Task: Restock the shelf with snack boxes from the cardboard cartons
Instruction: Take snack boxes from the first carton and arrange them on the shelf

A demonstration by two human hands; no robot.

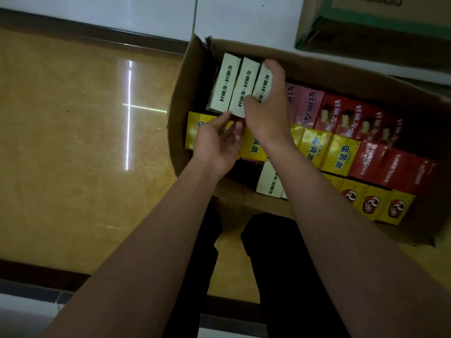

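While the right hand (267, 103) clamps three cream boxes (240, 85) at the carton's (317, 67) left wall, the left hand (217, 142) pinches their near edge.

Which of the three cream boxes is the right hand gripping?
The rightmost cream box; the right hand wraps it, while the other two stand uncovered.

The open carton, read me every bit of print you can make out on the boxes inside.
"好丽友·好丽友": cream boxes held by the hands.
"好丽友": pink boxes.
"好丽友·派": red boxes.
"蛋黄派": yellow boxes.
"Q": yellow boxes with brown emblem; the rest of the emblem is blurred.
Dark red boxes: print too blurred.
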